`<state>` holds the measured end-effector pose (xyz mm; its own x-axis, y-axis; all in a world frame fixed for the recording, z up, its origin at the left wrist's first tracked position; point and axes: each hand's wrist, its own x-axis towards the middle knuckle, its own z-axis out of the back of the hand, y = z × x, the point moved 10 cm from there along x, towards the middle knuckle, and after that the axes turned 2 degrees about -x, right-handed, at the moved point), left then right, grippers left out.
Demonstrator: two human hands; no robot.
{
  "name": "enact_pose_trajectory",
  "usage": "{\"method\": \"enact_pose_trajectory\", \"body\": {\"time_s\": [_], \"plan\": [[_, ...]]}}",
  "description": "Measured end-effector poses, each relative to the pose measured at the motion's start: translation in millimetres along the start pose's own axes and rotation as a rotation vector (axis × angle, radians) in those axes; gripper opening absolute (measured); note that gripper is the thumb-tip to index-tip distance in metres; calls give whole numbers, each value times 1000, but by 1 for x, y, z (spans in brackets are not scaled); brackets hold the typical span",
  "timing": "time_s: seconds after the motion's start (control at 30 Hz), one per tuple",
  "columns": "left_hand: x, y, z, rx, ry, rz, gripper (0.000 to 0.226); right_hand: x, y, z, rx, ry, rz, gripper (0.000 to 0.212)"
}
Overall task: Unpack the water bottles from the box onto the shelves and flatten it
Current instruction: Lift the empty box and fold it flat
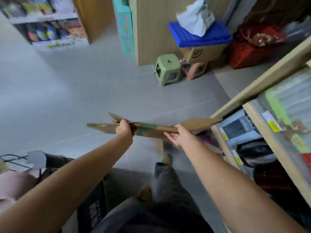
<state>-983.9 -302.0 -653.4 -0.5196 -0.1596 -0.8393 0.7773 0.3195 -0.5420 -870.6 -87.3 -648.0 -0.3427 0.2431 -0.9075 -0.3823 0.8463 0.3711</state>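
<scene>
Basically the flatten step was in hand: the collapsed brown cardboard box with a green band (pixel 151 129) was held edge-on in mid-air above the grey tiled floor (pixel 84 98), just beside the light wooden shelf unit (pixel 252 84) on the right. The left hand (pixel 124 130) was closed round its left part, fingers wrapped over the top edge. The right hand (pixel 178 137) gripped the right part, thumb on top, fingers (pixel 170 136) curled underneath. No water bottles could be made out; the shelves were too blurred to tell.

Judgement: unpacking looked done and the box nearly flat. Next move probably called for pressing loose flaps in line and setting it down or aside.

Writing: a plain brown carton under a blue slatted plastic crate (pixel 200 52) read "SF". Yellow shelf tags (pixel 274 126) were unreadable.
</scene>
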Motion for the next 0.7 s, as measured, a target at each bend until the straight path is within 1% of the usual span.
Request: {"method": "enact_pose_trajectory", "body": {"time_s": [0.07, 0.13, 0.2, 0.33, 0.4, 0.47, 0.53, 0.6, 0.63, 0.7], "plan": [[10, -15, 10, -79, -58, -4, 15, 15, 13, -38, -97, 36, -3, 45], [20, -31, 18, -139, -117, -12, 7, 24, 26, -78, -206, 73, -13, 46], [34, -52, 23, -216, -186, -36, 10, 37, 38, -122, -300, 106, -30, 44], [62, -94, 17, -359, -271, -46, 12, 61, 60, -202, -461, 149, -50, 40], [68, -102, 11, -387, -276, -38, 12, 69, 71, -224, -514, 148, -53, 40], [84, -117, 5, -497, -313, -24, 11, 84, 83, -272, -632, 190, -84, 39], [91, -125, 0, -620, -330, -15, 11, 97, 93, -303, -698, 203, -59, 31], [100, -131, 0, -806, -364, -4, 17, 105, 91, -341, -819, 221, -79, 17], [103, -134, 1, -864, -374, -8, 20, 109, 87, -356, -863, 231, -92, 14], [112, -140, 10, -927, -401, -14, 22, 115, 73, -388, -930, 263, -126, 14]]}}
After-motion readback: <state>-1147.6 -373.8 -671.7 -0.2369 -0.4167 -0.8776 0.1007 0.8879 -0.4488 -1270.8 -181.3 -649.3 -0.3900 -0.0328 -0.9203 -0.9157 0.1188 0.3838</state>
